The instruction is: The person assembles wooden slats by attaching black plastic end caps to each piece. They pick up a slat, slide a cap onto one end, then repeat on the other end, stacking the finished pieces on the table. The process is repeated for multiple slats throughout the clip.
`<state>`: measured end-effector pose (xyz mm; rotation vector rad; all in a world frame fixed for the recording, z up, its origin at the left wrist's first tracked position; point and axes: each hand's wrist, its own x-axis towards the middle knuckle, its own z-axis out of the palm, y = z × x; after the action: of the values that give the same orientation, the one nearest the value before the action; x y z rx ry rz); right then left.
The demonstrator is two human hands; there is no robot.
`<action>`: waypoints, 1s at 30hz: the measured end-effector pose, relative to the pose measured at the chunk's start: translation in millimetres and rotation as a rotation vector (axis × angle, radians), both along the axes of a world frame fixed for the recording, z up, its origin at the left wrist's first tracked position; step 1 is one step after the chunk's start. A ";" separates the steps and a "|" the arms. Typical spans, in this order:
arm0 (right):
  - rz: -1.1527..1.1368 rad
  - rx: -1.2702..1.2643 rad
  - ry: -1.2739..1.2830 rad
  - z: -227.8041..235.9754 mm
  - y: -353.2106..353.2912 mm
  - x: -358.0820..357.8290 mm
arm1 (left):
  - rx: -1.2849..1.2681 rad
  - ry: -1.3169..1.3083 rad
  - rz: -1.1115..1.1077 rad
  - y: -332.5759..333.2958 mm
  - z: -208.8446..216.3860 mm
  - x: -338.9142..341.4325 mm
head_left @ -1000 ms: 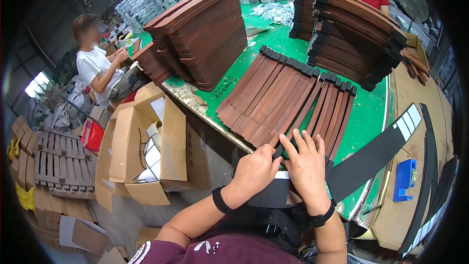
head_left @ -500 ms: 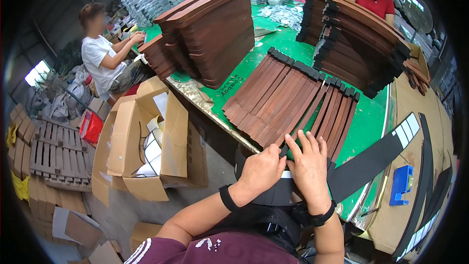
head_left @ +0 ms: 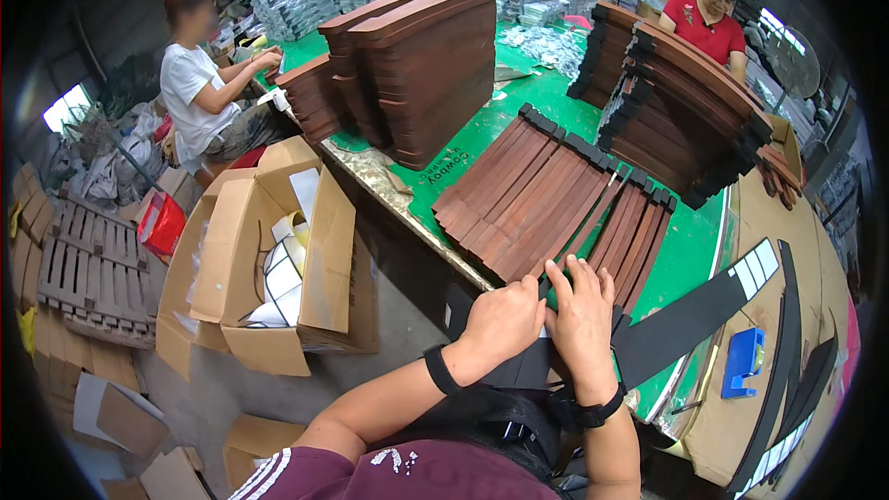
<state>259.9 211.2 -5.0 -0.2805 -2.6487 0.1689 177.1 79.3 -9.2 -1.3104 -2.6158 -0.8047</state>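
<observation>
A row of reddish-brown wooden slats (head_left: 514,208) lies side by side on the green tabletop, their far ends covered in black. One slat (head_left: 576,236) stands a little apart from the others and runs toward me between my hands. My left hand (head_left: 503,326) is closed at its near end, thumb and fingers pinched together. Beside it, my right hand (head_left: 583,319) rests with fingers stretched out and lightly spread over the slat ends. The spot between both hands is mostly hidden. A wide black strip with white patches (head_left: 690,324) lies right of my right hand.
Tall slat stacks (head_left: 431,74) and black-ended stacks (head_left: 690,120) stand farther back. At right are a blue tape dispenser (head_left: 739,366) and long black strips (head_left: 787,333). An open cardboard box (head_left: 236,255) sits left of the table. Two people (head_left: 199,83) (head_left: 708,32) work across from me.
My view has shifted slightly. Both hands stay at the same slat end, with my right fingers drawn a little closer together.
</observation>
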 end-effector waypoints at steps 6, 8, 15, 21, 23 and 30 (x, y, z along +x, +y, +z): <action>0.031 -0.022 -0.008 6.7 -1.4 6.4 | 0.047 -0.073 -0.003 -9.3 -1.3 1.5; 0.008 0.016 -0.009 8.7 7.0 12.0 | 0.103 -0.114 -0.027 -16.0 1.7 -2.2; -0.003 -0.165 0.102 35.7 -1.8 44.2 | 0.464 -0.349 -0.090 -33.3 14.6 -16.7; 0.193 -0.341 0.123 57.9 -56.8 48.6 | 0.595 -0.460 -0.030 -42.1 15.1 -34.5; 0.224 -0.387 0.109 49.7 -58.7 42.9 | 0.652 -0.518 -0.026 -45.6 21.4 -36.0; 0.225 -0.706 -0.051 39.2 -67.3 29.5 | 0.777 -0.582 -0.057 -54.3 22.0 -33.5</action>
<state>289.4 143.9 34.2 -0.2050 -2.5685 1.1857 143.5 25.0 12.8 -1.0010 -2.1444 -2.1844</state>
